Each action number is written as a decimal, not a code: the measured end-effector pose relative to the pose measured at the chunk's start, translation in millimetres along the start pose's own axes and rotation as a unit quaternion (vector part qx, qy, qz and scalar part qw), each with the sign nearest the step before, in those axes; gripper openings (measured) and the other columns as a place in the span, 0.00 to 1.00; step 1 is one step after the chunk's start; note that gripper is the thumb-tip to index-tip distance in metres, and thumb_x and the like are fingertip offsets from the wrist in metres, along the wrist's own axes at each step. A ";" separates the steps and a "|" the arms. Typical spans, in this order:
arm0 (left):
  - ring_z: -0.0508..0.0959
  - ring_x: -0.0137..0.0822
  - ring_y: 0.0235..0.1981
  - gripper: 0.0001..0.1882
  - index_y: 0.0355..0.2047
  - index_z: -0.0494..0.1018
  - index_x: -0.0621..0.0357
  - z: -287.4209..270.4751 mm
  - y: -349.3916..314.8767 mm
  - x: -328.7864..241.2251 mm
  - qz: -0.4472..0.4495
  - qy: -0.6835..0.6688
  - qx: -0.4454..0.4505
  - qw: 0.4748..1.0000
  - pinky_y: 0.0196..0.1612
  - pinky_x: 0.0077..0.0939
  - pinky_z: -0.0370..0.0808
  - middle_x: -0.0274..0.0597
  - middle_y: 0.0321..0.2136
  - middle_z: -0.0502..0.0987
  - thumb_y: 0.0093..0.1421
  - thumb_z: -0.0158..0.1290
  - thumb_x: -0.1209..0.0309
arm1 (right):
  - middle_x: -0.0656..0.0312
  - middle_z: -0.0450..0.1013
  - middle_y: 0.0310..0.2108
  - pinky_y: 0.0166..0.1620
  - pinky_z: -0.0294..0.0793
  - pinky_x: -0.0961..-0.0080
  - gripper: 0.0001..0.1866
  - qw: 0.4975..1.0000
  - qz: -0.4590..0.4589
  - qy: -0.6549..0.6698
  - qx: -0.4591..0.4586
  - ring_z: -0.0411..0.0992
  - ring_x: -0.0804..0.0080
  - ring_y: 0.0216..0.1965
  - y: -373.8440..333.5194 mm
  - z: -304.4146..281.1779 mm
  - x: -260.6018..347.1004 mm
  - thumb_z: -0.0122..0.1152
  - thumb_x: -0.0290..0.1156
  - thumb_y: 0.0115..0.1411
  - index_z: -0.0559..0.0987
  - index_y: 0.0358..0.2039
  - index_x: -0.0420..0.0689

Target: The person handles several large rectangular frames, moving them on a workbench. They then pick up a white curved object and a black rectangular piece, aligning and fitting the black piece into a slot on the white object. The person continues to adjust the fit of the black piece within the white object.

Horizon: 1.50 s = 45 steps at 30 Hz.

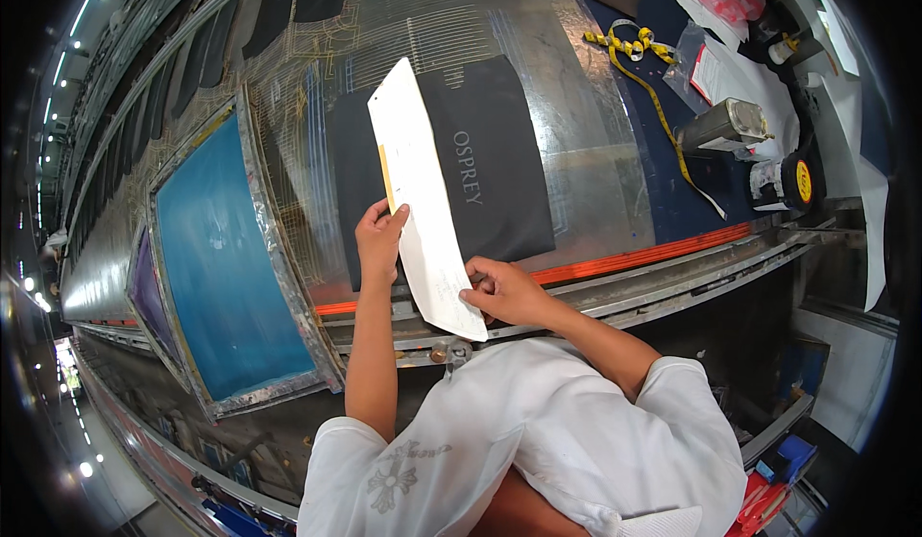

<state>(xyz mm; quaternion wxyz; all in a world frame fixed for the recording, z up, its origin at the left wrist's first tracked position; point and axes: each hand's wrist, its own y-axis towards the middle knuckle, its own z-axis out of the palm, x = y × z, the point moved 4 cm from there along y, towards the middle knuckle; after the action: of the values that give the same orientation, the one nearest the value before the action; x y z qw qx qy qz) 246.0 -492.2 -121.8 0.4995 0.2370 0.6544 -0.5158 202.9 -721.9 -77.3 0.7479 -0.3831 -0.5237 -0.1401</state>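
Held tilted above the table is a long white paper sheet (419, 177), with a yellow strip along part of its left edge and faint writing near its lower end. My left hand (380, 239) pinches the sheet's left edge, thumb on top. The lower right edge is gripped by my right hand (504, 292), its thumb on the front and its fingers curled behind. Beneath the sheet, a dark grey fabric panel (509, 143) with pale printed lettering lies flat on the shiny table (586, 153). Part of the panel is hidden by the paper.
Left of me, a blue screen-printing frame (331, 364) leans across the table edge, a purple one behind it. An orange-edged rail (634, 254) runs along the near side. At right are a yellow tape measure (655, 105), a metal can (720, 129), a black-lidded jar (780, 184) and papers.
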 end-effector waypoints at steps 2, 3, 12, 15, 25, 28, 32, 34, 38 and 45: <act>0.83 0.31 0.36 0.22 0.53 0.68 0.71 0.1 2.6 -2.7 0.000 0.009 0.008 1.000 0.38 0.23 0.80 0.52 0.38 0.83 0.63 0.60 0.76 | 0.63 0.77 0.25 0.26 0.76 0.82 0.10 1.000 0.009 -0.023 0.002 0.75 0.81 0.23 2.7 -0.3 -0.7 0.62 0.33 0.67 0.74 0.40 0.40; 0.83 0.31 0.36 0.21 0.53 0.67 0.71 2.6 2.5 -3.3 -0.001 0.006 0.018 1.000 0.38 0.23 0.80 0.53 0.38 0.83 0.62 0.61 0.76 | 0.63 0.77 0.25 0.26 0.76 0.81 0.10 1.000 0.025 -0.016 0.011 0.75 0.80 0.23 4.2 -0.8 -3.2 0.62 0.34 0.67 0.74 0.40 0.40; 0.83 0.30 0.37 0.19 0.55 0.66 0.67 52.6 -9.1 -4.5 -0.029 -0.023 0.134 0.990 0.39 0.23 0.79 0.52 0.38 0.84 0.66 0.57 0.75 | 0.65 0.77 0.30 0.36 0.74 0.82 0.14 0.970 0.008 0.137 -0.202 0.73 0.83 0.29 58.2 -73.2 -1.3 0.62 0.36 0.67 0.78 0.45 0.38; 0.83 0.30 0.38 0.19 0.57 0.68 0.68 75.5 -9.5 -8.3 -0.027 -0.027 0.167 0.985 0.40 0.22 0.79 0.52 0.39 0.84 0.68 0.53 0.74 | 0.61 0.79 0.36 0.42 0.77 0.79 0.15 0.934 -0.030 0.278 -0.221 0.77 0.75 0.35 84.0 -98.8 4.8 0.63 0.36 0.67 0.79 0.46 0.37; 0.82 0.28 0.29 0.32 0.68 0.58 0.62 154.8 -17.7 -2.2 -0.004 0.027 0.186 0.982 0.33 0.24 0.75 0.45 0.30 0.84 0.65 0.54 0.73 | 0.52 0.80 0.42 0.41 0.85 0.66 0.20 0.907 -0.025 0.361 -0.215 0.81 0.64 0.39 69.7 -177.1 12.9 0.66 0.36 0.65 0.76 0.50 0.35; 0.82 0.28 0.29 0.35 0.69 0.56 0.63 160.2 -23.4 3.1 0.027 0.080 0.179 0.980 0.34 0.25 0.75 0.44 0.30 0.83 0.65 0.56 0.71 | 0.54 0.80 0.41 0.40 0.85 0.68 0.18 0.922 -0.017 0.324 -0.210 0.81 0.67 0.38 60.0 -184.1 17.8 0.65 0.36 0.65 0.76 0.49 0.37; 0.81 0.26 0.31 0.34 0.68 0.57 0.64 156.9 -25.5 1.9 0.054 0.119 0.178 0.975 0.35 0.22 0.75 0.43 0.31 0.83 0.65 0.57 0.71 | 0.53 0.80 0.40 0.39 0.85 0.70 0.15 0.925 -0.031 0.330 -0.185 0.81 0.69 0.37 62.7 -184.4 17.5 0.64 0.34 0.66 0.77 0.47 0.37; 0.81 0.25 0.29 0.31 0.66 0.63 0.62 153.0 -24.8 -2.6 0.062 0.124 0.159 0.977 0.34 0.21 0.74 0.40 0.29 0.83 0.65 0.58 0.70 | 0.53 0.80 0.40 0.39 0.85 0.70 0.15 0.924 -0.021 0.332 -0.191 0.81 0.68 0.37 65.9 -184.8 14.4 0.64 0.34 0.66 0.77 0.47 0.37; 0.80 0.25 0.27 0.30 0.65 0.65 0.61 145.4 -19.9 -12.0 0.054 0.168 0.168 0.970 0.32 0.22 0.74 0.40 0.27 0.83 0.64 0.59 0.69 | 0.53 0.80 0.41 0.41 0.84 0.70 0.16 0.930 0.005 0.306 -0.205 0.81 0.68 0.39 73.0 -180.4 12.3 0.65 0.33 0.65 0.77 0.48 0.36; 0.83 0.48 0.30 0.33 0.66 0.63 0.56 115.4 -12.5 -27.6 0.138 0.246 0.060 0.957 0.34 0.41 0.78 0.51 0.29 0.81 0.60 0.59 0.71 | 0.52 0.78 0.46 0.48 0.79 0.70 0.21 0.964 -0.048 0.097 -0.245 0.78 0.67 0.46 98.5 -155.9 34.1 0.68 0.28 0.61 0.75 0.53 0.35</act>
<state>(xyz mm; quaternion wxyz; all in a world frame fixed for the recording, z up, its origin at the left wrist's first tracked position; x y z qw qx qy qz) 293.6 -596.2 -87.9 0.3741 0.4742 0.6859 -0.4059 382.6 -761.9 -113.5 0.6709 -0.5136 -0.4162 -0.3360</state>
